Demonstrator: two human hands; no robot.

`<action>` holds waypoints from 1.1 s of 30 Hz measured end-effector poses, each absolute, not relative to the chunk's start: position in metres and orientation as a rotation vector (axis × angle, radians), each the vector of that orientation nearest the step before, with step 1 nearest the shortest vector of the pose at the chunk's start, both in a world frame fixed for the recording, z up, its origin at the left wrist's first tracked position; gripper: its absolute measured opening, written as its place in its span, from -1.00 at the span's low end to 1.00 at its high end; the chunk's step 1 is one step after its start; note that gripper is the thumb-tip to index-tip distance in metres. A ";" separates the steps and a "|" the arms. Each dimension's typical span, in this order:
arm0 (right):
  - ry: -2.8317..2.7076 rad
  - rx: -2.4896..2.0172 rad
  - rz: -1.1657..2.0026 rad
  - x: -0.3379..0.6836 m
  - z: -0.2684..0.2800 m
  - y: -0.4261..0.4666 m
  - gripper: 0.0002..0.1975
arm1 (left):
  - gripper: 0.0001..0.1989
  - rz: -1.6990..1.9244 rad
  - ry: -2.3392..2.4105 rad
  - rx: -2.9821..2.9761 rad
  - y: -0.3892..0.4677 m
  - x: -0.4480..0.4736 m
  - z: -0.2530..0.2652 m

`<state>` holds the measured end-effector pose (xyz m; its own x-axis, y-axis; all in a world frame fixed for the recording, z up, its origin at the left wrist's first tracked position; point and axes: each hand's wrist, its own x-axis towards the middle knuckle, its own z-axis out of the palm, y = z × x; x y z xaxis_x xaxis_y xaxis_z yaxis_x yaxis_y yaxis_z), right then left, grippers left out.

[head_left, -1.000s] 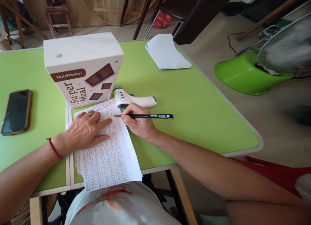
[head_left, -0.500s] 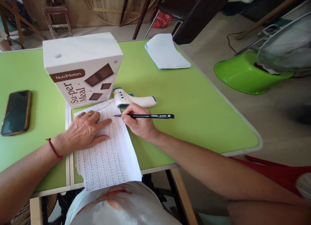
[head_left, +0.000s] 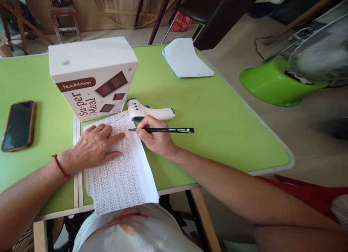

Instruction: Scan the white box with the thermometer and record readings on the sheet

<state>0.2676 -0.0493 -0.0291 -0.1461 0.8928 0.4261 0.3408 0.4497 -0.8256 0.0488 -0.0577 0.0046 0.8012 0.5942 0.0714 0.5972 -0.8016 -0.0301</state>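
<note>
"One pen (head_left: 176, 130), gripped?"
"Pinched by the right hand (head_left: 159, 141), tip at the paper (head_left: 116, 186); left hand (head_left: 94, 145) rests there, fingers slightly spread."
"Edges?"
"Paper overhangs the table edge (head_left: 176, 189) at six o'clock; tabletop (head_left: 223, 132) stretches toward three."

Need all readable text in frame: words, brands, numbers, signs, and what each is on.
"NutriMotion": brown band on the front of the box.
"Su-per": box front, printed sideways.
"Meal": box front, sideways, beside "Su-per".
Box, fine print near the bottom edge: too small to read.
Pen, pale lettering on the barrel: too small.
Thermometer, small marks near the blue buttons: too small.
Paper, rows of writing: too small.
</note>
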 end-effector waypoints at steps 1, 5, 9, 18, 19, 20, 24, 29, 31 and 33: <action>-1.706 -1.076 0.699 0.268 -0.029 -0.049 -0.83 | -0.50 -0.092 -0.972 -2.931 -0.058 0.049 0.005; -1.706 -1.103 0.691 0.267 -0.029 -0.049 -0.84 | -0.50 -0.096 -0.968 -2.933 -0.057 0.050 0.004; -1.730 -1.109 0.681 0.268 -0.029 -0.049 -0.83 | -0.50 -0.095 -0.970 -2.931 -0.057 0.049 0.004; -1.779 -1.063 0.459 0.274 -0.022 -0.048 -0.85 | -0.51 -0.070 -0.979 -2.929 -0.058 0.049 0.006; -1.790 -1.064 0.363 0.276 -0.019 -0.047 -0.87 | -0.52 -0.070 -0.979 -2.930 -0.058 0.049 0.006; -1.814 -1.064 0.264 0.279 -0.015 -0.047 -0.88 | -0.52 -0.074 -0.978 -2.931 -0.058 0.049 0.005; -2.041 -1.061 0.005 0.290 -0.002 -0.048 -0.88 | -0.54 -0.166 -0.946 -2.955 -0.055 0.047 0.001; -2.319 -1.128 -0.109 0.297 0.000 -0.052 -0.85 | -0.90 -1.060 -0.861 -2.858 -0.049 0.042 0.008; -2.415 -1.149 -0.114 0.298 -0.003 -0.052 -0.87 | -0.96 -1.494 -0.908 -2.558 -0.045 0.040 0.013; -2.482 -1.169 -0.102 0.298 -0.006 -0.051 -0.88 | -0.90 -1.772 -1.036 -2.252 -0.040 0.038 0.016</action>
<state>0.2981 -0.0514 -0.0063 -0.5736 0.7259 0.3795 0.7545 0.6486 -0.1001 0.0376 -0.0405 0.0159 0.0943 0.4465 0.8898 0.5563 -0.7649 0.3249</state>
